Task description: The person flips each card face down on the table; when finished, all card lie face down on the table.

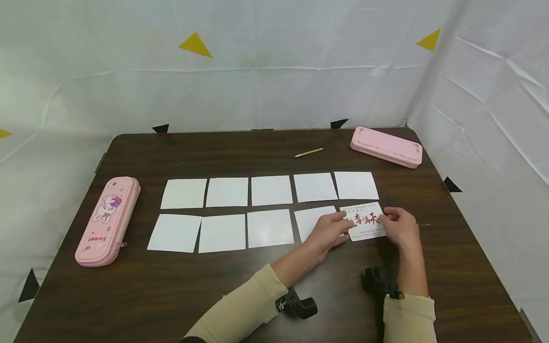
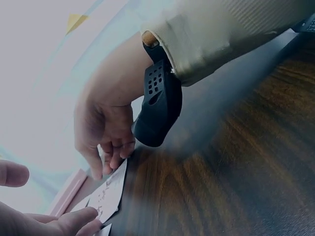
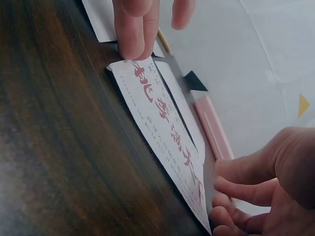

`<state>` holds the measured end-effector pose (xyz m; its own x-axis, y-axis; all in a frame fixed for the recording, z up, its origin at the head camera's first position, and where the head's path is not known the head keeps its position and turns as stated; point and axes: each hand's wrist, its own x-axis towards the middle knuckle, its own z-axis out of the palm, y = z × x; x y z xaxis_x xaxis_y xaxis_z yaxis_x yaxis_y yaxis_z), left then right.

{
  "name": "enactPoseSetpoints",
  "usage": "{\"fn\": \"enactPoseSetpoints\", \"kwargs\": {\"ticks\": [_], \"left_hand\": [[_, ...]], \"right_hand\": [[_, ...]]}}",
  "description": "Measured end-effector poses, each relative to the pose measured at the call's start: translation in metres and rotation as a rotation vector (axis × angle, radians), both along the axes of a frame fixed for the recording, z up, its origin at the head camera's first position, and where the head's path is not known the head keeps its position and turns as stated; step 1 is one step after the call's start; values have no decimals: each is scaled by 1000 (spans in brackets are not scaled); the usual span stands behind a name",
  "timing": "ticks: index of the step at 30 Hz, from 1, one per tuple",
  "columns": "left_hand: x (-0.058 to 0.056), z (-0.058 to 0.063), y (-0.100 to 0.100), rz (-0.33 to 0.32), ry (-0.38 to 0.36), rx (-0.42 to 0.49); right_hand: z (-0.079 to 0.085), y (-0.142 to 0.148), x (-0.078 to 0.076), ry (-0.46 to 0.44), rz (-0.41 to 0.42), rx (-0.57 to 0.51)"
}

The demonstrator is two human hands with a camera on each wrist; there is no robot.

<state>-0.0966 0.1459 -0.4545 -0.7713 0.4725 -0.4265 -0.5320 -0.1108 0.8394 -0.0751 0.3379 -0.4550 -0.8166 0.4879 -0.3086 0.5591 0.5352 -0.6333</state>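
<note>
A white card with large red characters and smaller print lies at the right end of the front row of blank white cards. On its left edge rest the fingertips of my left hand, with the thumb held away from the card in the right wrist view. My right hand pinches the card's right edge, thumb and fingers bent. In the right wrist view, the printed card shows its face between both hands. Part of a blank card is hidden behind my left hand.
Two rows of blank cards cross the dark wooden table. A pink pencil case lies at the left, another pink case at the back right. Behind the rows is a pencil. White sheeting surrounds the table.
</note>
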Motion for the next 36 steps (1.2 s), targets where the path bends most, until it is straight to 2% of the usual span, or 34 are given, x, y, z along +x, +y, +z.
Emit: {"fn": "enactPoseSetpoints", "kwargs": {"ticks": [3, 7, 16, 24, 36], "left_hand": [[3, 1, -1, 6, 0, -4], [5, 3, -4, 4, 20, -18], [4, 5, -4, -50, 20, -18], [2, 5, -2, -71, 11, -2], [1, 4, 0, -65, 3, 10]], "right_hand": [[2, -2, 5, 10, -23, 9], [4, -8, 9, 2, -4, 68], [6, -23, 12, 29, -42, 181], [6, -16, 9, 32, -25, 112], [8, -12, 4, -52, 41, -41]]}}
